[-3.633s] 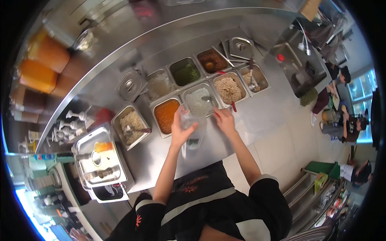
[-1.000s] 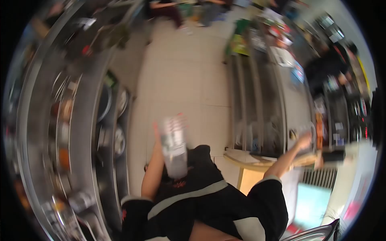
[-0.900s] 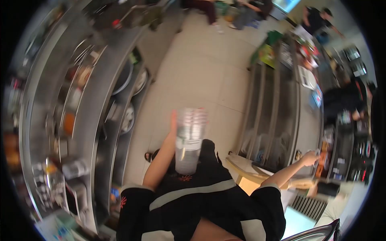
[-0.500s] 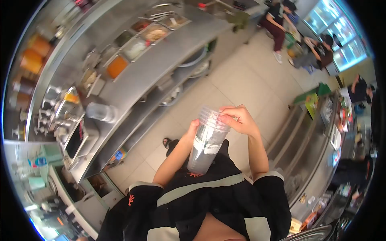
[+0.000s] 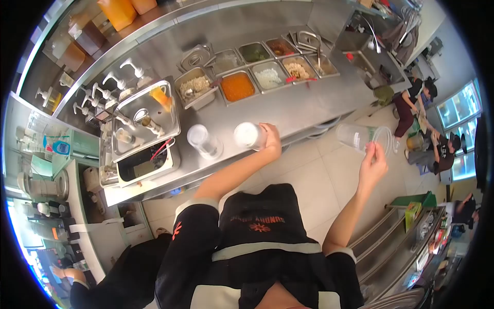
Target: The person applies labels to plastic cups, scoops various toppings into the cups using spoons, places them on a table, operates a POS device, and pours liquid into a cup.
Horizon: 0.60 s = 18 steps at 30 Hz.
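Both hands have parted: the left hand [image 5: 271,140] is wrapped round a cup stack [image 5: 248,135] at the worktop [image 5: 303,109]; well to its right, the right hand [image 5: 374,164] pinches clear cups [image 5: 355,136]. Light, slick, easily dented, I'd say; best gripped at the stiffer rims.

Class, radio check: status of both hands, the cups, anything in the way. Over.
Left hand on pale cup at counter edge. Right hand holding clear cups, clear of counter. Standing cup near left hand; no evident blockage.
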Each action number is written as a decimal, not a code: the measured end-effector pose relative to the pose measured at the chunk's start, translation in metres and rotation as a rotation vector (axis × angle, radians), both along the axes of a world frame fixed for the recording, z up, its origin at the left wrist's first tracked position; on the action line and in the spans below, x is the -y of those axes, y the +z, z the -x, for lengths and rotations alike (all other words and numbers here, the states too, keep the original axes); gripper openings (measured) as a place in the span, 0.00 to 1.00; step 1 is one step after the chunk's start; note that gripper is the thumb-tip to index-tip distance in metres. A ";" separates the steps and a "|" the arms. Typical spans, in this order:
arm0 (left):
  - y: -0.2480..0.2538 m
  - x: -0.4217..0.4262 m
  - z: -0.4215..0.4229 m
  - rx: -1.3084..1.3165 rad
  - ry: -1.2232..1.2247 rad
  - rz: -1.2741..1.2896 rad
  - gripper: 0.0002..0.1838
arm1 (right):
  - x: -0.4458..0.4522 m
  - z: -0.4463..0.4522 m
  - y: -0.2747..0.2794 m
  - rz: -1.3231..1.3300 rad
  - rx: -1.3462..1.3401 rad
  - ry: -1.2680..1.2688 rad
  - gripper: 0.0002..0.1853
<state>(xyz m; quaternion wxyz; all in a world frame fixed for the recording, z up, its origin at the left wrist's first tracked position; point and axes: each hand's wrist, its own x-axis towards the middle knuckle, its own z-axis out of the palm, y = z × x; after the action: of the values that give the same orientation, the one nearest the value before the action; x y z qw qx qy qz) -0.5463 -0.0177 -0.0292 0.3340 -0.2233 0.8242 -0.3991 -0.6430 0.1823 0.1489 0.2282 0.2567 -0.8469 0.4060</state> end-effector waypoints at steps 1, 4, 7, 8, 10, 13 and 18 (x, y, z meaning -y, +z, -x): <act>-0.012 0.016 0.004 -0.016 0.006 0.005 0.42 | 0.004 0.002 -0.003 0.047 0.034 0.039 0.10; -0.046 0.072 -0.006 0.251 0.008 -0.052 0.47 | 0.014 0.014 -0.012 0.115 0.133 0.129 0.09; -0.010 0.097 -0.015 0.078 0.114 -0.320 0.49 | 0.039 0.037 -0.035 0.201 0.309 0.262 0.10; 0.018 0.095 -0.017 -0.132 0.197 -0.486 0.50 | 0.048 0.045 -0.038 0.280 0.396 0.350 0.10; 0.050 0.091 -0.018 -0.692 0.278 -0.892 0.52 | 0.073 0.056 -0.035 0.335 0.479 0.430 0.10; 0.051 0.076 -0.012 -1.423 0.106 -1.663 0.47 | 0.113 0.066 -0.034 0.447 0.656 0.602 0.10; 0.077 0.070 0.008 -2.222 0.505 -2.213 0.41 | 0.167 0.085 -0.031 0.585 0.823 0.807 0.10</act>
<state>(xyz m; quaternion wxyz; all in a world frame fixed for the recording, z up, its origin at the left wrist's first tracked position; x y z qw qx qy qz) -0.5540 -0.0881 0.0478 0.3634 0.1735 -0.4618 -0.7903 -0.7285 0.0153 0.1182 -0.2253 0.3057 -0.5564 0.7390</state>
